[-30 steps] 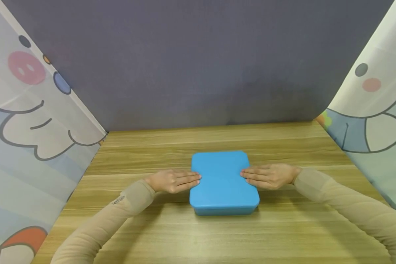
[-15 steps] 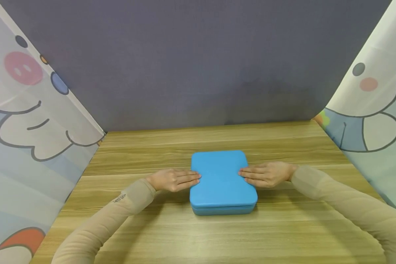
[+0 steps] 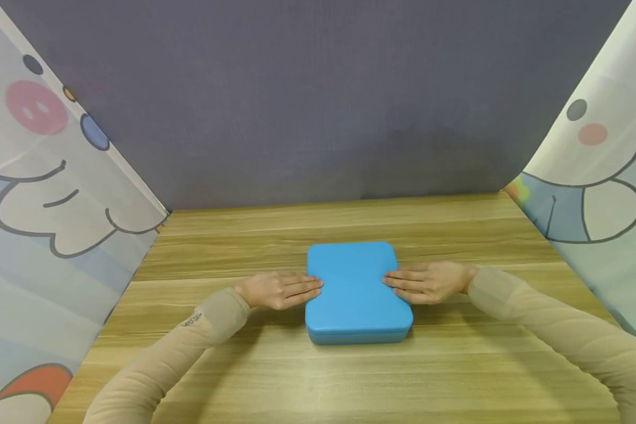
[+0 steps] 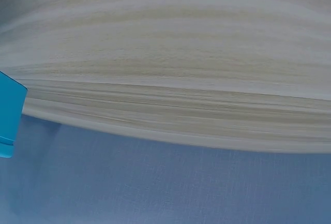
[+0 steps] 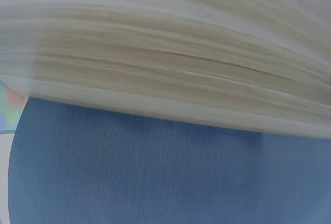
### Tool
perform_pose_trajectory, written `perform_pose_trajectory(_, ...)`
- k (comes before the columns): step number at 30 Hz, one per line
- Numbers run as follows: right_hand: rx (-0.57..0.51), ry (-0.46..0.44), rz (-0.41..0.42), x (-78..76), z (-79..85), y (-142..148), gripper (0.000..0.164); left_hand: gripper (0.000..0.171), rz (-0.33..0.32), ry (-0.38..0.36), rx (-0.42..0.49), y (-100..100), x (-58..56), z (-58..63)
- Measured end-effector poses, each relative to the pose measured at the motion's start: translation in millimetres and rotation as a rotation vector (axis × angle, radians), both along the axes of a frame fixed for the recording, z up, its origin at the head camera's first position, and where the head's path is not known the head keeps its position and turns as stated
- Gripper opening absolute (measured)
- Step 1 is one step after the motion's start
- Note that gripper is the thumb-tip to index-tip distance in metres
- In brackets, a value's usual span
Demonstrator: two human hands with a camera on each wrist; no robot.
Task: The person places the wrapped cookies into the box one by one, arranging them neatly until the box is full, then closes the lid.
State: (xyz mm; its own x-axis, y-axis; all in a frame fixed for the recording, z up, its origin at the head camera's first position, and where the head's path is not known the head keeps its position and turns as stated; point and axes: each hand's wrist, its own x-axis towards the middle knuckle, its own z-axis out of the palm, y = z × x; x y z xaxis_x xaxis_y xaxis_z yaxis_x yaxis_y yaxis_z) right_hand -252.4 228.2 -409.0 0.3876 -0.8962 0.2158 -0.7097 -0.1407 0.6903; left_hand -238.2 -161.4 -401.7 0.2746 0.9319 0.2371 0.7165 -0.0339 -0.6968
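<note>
A blue rectangular case (image 3: 352,294) with rounded corners lies flat on the wooden table (image 3: 350,383), its lid on top and a seam along the front side. In the head view my left hand (image 3: 272,290) rests straight fingertips on the lid's left edge. From the other side, my right hand (image 3: 431,282) touches the lid's right edge, fingers straight as well. Both thumbs are hidden. The left wrist view shows only a corner of the case (image 4: 10,113) at its left edge; neither wrist view shows a hand.
A dark grey panel (image 3: 323,106) stands along the table's back edge. White sheets with cartoon animals hang at the left (image 3: 26,235) and right (image 3: 609,206) sides. Beige sleeves cover both forearms.
The right hand lifts slightly, then sinks back with the lid's right side. A thin gap at the case's front right corner, seen half a second ago, now looks narrower. The left hand stays put.
</note>
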Motion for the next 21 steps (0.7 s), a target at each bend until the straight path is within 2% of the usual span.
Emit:
perform_pose_trajectory(9,-0.009,-0.037,-0.025,6.2,-1.0,1.9,0.029,0.035,0.005,-0.006,0.009,0.3,2.3,-1.5)
perform_pose_trajectory(12,0.012,-0.027,-0.087,9.0,1.1,3.4,0.034,0.035,0.026,0.0,0.017,0.3,3.7,-0.3)
perform_pose_trajectory(14,0.021,-0.019,-0.165,11.8,2.8,5.0,0.038,0.035,0.054,-0.042,0.02,-0.2,5.8,1.0)
perform_pose_trajectory(16,0.017,-0.11,-0.262,14.5,3.4,7.0,0.041,0.034,0.107,-0.163,0.049,-0.3,8.2,1.8)
perform_pose_trajectory(18,-0.03,-0.309,-0.371,17.8,3.1,7.4,0.043,0.037,0.19,-0.342,0.126,1.4,10.2,0.8)
perform_pose_trajectory(19,-0.079,-0.424,-0.426,19.6,2.5,6.6,0.044,0.038,0.244,-0.466,0.187,3.1,11.7,-0.1)
perform_pose_trajectory(21,-0.222,-0.68,-0.526,22.3,0.0,0.9,0.042,0.043,0.379,-0.766,0.343,9.5,14.7,-1.6)
